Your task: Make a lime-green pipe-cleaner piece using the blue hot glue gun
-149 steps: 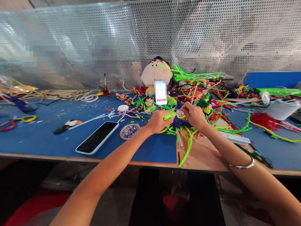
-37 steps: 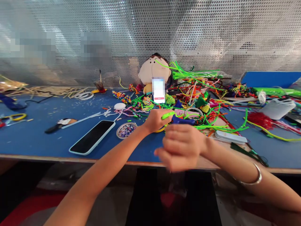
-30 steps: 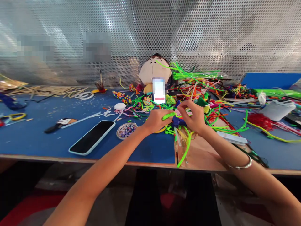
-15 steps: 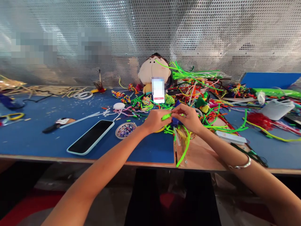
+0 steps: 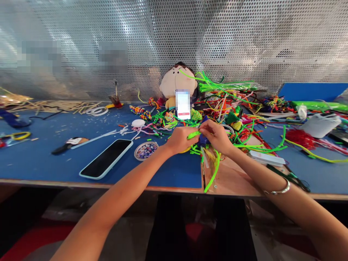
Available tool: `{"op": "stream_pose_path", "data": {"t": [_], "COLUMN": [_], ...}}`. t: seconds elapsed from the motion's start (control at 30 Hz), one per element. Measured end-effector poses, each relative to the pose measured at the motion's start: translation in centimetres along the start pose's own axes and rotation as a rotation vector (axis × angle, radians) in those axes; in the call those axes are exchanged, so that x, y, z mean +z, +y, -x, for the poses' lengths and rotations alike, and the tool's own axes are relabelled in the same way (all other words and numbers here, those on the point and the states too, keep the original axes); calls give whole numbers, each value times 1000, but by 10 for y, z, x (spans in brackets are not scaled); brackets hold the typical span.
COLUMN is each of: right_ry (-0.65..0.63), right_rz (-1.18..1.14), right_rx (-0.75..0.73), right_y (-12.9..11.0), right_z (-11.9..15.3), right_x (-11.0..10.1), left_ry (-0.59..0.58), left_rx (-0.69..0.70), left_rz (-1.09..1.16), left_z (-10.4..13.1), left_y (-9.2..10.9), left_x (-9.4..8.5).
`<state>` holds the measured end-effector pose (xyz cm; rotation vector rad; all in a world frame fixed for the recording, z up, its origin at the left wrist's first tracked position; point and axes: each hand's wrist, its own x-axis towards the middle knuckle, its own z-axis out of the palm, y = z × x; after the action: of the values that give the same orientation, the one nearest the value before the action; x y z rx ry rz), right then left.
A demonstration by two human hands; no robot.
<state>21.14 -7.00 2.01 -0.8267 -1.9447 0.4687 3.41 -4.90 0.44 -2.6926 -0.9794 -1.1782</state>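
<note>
My left hand [image 5: 182,140] is closed around a bright green cord piece [image 5: 193,135], whose knotted or braided part shows between the fingers. Close beside it, my right hand [image 5: 217,136] pinches at the end of the same piece, thumb against forefinger; the exact spot gripped is too small to make out. A loose green cord [image 5: 216,172] hangs below the hands, reaching the table's front edge. Behind the fingers lies something dark blue [image 5: 203,140], partly hidden. A round patterned disc [image 5: 146,150] lies just left of my left hand.
A phone [image 5: 106,158] lies at left, near a white round object [image 5: 138,123]. A lit phone [image 5: 183,105] leans against a plush doll [image 5: 178,81]. Tangled coloured cords [image 5: 228,99] heap at the back right. Yellow-handled scissors [image 5: 20,135] lie far left; a white glove [image 5: 320,125] far right.
The right-hand fingers have shifted slightly at the green cord piece. My left hand stays closed on it. The view has moved a little.
</note>
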Motion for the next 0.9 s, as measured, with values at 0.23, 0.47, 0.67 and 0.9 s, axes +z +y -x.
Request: {"op": "stream_pose_path", "data": {"t": [0.23,0.47,0.67,0.9], "right_ry": [14,92,130,63], "right_rz": [24,7,-61,28], "right_rx": [-48,15,61,-65], "right_y": [2,-2,2,4], "right_z": [2,2,0,1], "right_x": [0,-1,1,-1], "left_ry": [17,25,28,4], "left_rx": [-15,-39,-41,-42], "left_rz": [70,80,84,46], "left_z": [-1,-1,0,-1], "left_y": [1,1,2,2], "left_x": [-1,-1,-1,-2]}}
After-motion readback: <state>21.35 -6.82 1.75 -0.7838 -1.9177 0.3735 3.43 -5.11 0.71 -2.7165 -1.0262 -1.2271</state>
